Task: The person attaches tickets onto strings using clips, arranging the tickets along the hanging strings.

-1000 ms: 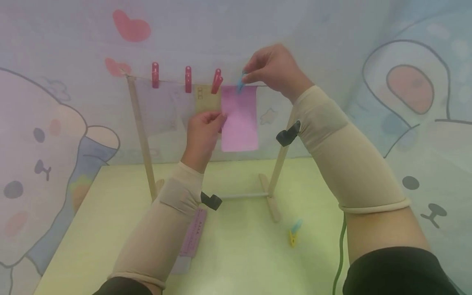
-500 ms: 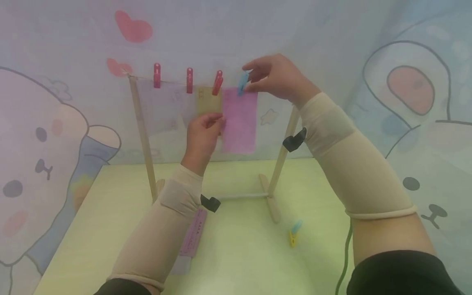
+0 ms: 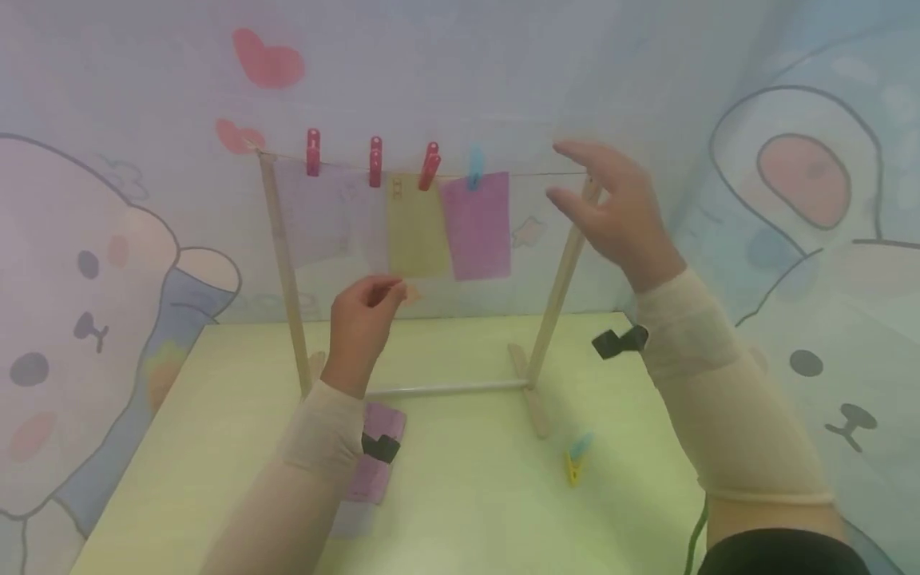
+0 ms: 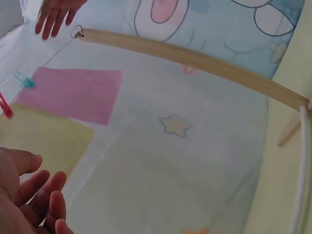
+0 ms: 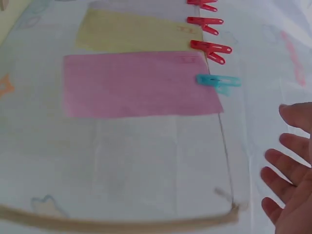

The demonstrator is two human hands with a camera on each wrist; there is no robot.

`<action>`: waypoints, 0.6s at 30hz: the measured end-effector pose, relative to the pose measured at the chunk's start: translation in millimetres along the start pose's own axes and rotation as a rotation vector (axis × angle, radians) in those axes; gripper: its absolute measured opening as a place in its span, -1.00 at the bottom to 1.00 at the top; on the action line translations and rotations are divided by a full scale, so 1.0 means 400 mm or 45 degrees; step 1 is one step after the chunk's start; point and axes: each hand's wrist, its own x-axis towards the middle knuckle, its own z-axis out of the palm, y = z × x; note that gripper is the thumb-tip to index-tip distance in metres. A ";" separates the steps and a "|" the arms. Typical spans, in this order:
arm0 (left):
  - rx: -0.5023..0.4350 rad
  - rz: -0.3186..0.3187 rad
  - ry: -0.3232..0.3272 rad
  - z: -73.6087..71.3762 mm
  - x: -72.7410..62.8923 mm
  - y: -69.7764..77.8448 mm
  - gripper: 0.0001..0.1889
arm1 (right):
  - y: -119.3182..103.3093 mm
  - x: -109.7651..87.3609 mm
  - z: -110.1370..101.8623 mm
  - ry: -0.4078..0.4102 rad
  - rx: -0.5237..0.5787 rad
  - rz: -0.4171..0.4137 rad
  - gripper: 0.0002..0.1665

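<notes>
A pink paper sheet (image 3: 478,231) hangs slightly tilted from a string, with a blue clothespin (image 3: 475,169) on its top edge. Beside it on the left hangs a yellow paper sheet (image 3: 417,231), a red clothespin (image 3: 430,166) at its upper right corner. My right hand (image 3: 618,216) is held near the string's right end, thumb and fingers spread and nothing between them. Below the yellow sheet is my left hand (image 3: 362,331); the left wrist view shows its loosely bent fingers (image 4: 41,195) holding nothing.
A wooden frame (image 3: 557,295) carries the string (image 3: 546,173). More red clothespins (image 3: 313,152) and a pale sheet (image 3: 316,216) are at left. On the table (image 3: 467,495) lie pink paper (image 3: 388,435), a yellow clothespin (image 3: 573,467) and a light blue one (image 3: 580,444).
My right hand has let go of the blue clothespin and moved right. The left hand has left the pink sheet's edge, moving down and left. The pink sheet now hangs tilted.
</notes>
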 end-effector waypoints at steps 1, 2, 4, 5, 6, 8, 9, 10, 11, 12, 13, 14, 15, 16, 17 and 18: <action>0.045 -0.019 0.006 -0.008 -0.019 -0.026 -0.69 | 0.016 -0.041 -0.002 0.081 0.000 -0.066 -0.42; 0.101 -0.038 0.002 -0.016 -0.039 -0.057 -0.68 | 0.035 -0.086 -0.001 0.148 0.014 -0.103 -0.43; 0.217 -0.095 -0.036 -0.031 -0.082 -0.120 -0.65 | 0.082 -0.186 0.002 0.192 0.023 -0.083 -0.43; 0.275 -0.126 -0.070 -0.038 -0.106 -0.152 -0.64 | 0.109 -0.239 0.006 0.157 0.017 -0.024 -0.44; 0.337 -0.157 -0.114 -0.045 -0.130 -0.185 -0.61 | 0.136 -0.293 0.010 0.096 0.020 0.067 -0.45; 0.453 -0.223 -0.213 -0.057 -0.177 -0.249 -0.53 | 0.205 -0.409 0.030 -0.067 0.005 0.282 -0.47; 0.511 -0.255 -0.261 -0.061 -0.200 -0.278 -0.48 | 0.241 -0.468 0.043 -0.176 -0.017 0.379 -0.47; 0.566 -0.287 -0.304 -0.064 -0.220 -0.304 -0.44 | 0.275 -0.525 0.056 -0.286 -0.020 0.472 -0.48; 0.618 -0.313 -0.333 -0.066 -0.239 -0.329 -0.39 | 0.306 -0.582 0.072 -0.380 -0.011 0.561 -0.47; 0.665 -0.347 -0.357 -0.065 -0.254 -0.353 -0.35 | 0.335 -0.638 0.088 -0.458 0.008 0.637 -0.46; 0.706 -0.370 -0.372 -0.064 -0.266 -0.374 -0.32 | 0.361 -0.692 0.104 -0.521 0.034 0.713 -0.45; 0.742 -0.386 -0.379 -0.062 -0.277 -0.391 -0.29 | 0.380 -0.740 0.119 -0.575 0.075 0.781 -0.44; 0.770 -0.393 -0.376 -0.060 -0.285 -0.406 -0.26 | 0.394 -0.784 0.135 -0.614 0.110 0.856 -0.42; 0.795 -0.393 -0.369 -0.058 -0.292 -0.419 -0.26 | 0.405 -0.823 0.149 -0.637 0.155 0.932 -0.40; 0.815 -0.387 -0.357 -0.056 -0.298 -0.430 -0.25 | 0.414 -0.857 0.164 -0.646 0.200 0.999 -0.39; 0.823 -0.377 -0.344 -0.054 -0.302 -0.437 -0.25 | 0.420 -0.885 0.177 -0.648 0.239 1.056 -0.37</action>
